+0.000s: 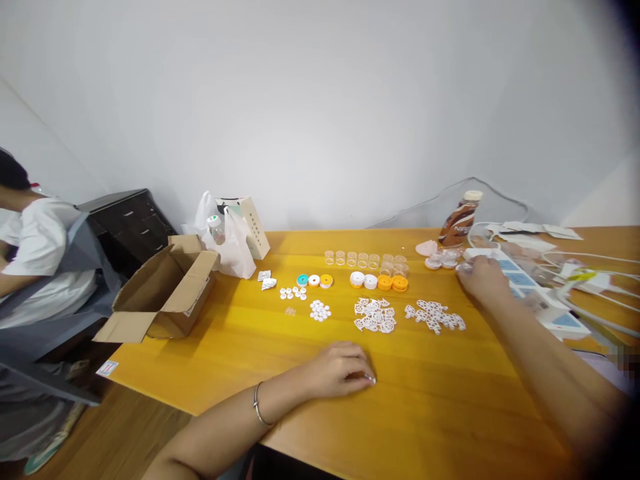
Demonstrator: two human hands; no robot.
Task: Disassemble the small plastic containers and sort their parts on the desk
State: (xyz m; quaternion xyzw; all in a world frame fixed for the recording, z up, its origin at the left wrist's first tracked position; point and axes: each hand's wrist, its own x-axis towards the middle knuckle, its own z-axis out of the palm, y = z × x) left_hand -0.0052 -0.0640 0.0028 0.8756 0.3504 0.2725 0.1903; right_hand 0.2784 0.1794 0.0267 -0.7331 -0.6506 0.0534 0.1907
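Note:
My left hand (343, 371) rests on the near part of the wooden table, fingers curled and the thumb meeting the fingertips. A pale glint shows there, too small to name. At the right, my right hand (481, 279) reaches to a group of clear round plastic pieces (443, 259), with one clear piece (465, 266) at its fingertips. Between the hands lie two piles of white flat cut-out parts (375, 315), (434, 315). Behind them are white discs (357, 279), orange discs (385, 283) and a row of clear cups (352, 259).
An open cardboard box (165, 293), a plastic bag (235, 247) and a paper bag (255, 227) stand left. Small white caps (320, 311) lie mid-table. A brown bottle (459, 219), power strip (525, 287) and cables are right. Another person (45, 260) sits far left.

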